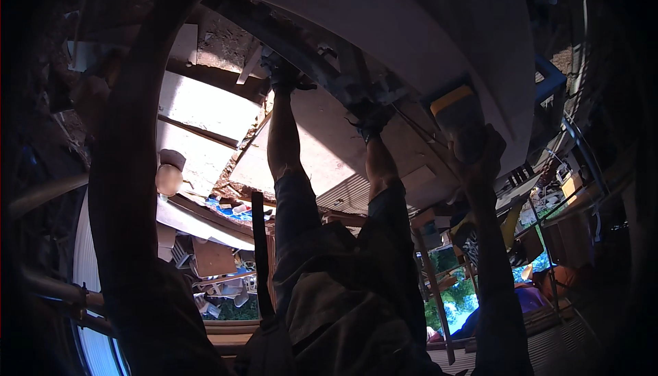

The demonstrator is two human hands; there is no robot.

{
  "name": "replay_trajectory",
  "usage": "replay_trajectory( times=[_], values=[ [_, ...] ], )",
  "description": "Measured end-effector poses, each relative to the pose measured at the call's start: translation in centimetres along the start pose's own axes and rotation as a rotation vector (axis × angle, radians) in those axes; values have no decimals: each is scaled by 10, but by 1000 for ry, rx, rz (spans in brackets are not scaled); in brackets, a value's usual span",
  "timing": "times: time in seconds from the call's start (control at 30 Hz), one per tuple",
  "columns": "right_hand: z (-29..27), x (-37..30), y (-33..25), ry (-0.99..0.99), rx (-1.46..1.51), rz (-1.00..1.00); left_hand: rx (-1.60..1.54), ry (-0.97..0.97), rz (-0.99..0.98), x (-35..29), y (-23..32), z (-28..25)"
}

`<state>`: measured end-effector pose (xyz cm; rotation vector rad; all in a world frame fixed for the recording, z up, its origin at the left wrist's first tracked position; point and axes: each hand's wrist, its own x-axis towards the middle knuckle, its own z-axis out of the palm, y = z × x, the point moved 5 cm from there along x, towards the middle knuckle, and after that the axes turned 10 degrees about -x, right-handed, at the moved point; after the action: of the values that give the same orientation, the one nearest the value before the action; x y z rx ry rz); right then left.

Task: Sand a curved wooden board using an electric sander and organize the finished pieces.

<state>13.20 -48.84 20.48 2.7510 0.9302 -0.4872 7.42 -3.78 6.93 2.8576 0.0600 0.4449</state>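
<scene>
**Right grip (485, 153) wrapped around a grey-and-yellow block (458, 114)**

Your right grip is closed on the block's near end, fingers curled at its sides; the block points up and slightly left of the grip, over the pale curved panel (411, 23). Shadow hides whether they touch. Your left arm (130, 136) runs up to the top edge, well left of that grip; its own grip is out of view, so you cannot tell how it stands. A blue frame (550, 80) sits up and right of the right grip.
</scene>
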Motion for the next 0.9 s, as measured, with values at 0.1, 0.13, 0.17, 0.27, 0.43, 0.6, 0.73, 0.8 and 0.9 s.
replay_trajectory(
  times=[0.1, 0.13, 0.17, 0.27, 0.43, 0.6, 0.73, 0.8, 0.9],
  values=[
    [5, -1, 11, -11, -34, 18, -244, -108, -389, 14, 16, -8],
    [1, 10, -6, 32, 2, -28, -159, -245, -436, 23, 13, -21],
    [3, 14, -15, 49, 0, -62, -119, -385, -488, 20, 21, -4],
    [-6, 49, -76, 46, 60, -118, 143, -255, 289, -26, -56, 30],
    [-13, 90, -137, 411, -97, -130, -157, -72, 68, -35, -66, 57],
    [-9, 59, -92, 248, 21, -107, 65, -100, 417, -47, -87, 57],
    [11, 1, 3, 85, 171, 166, 227, -257, 425, -54, -90, 53],
    [17, -26, 55, 124, 144, 303, 243, -306, 422, -47, -86, 47],
    [22, -60, 129, 178, 13, 408, 251, -343, 447, -43, -84, 54]
  ],
)
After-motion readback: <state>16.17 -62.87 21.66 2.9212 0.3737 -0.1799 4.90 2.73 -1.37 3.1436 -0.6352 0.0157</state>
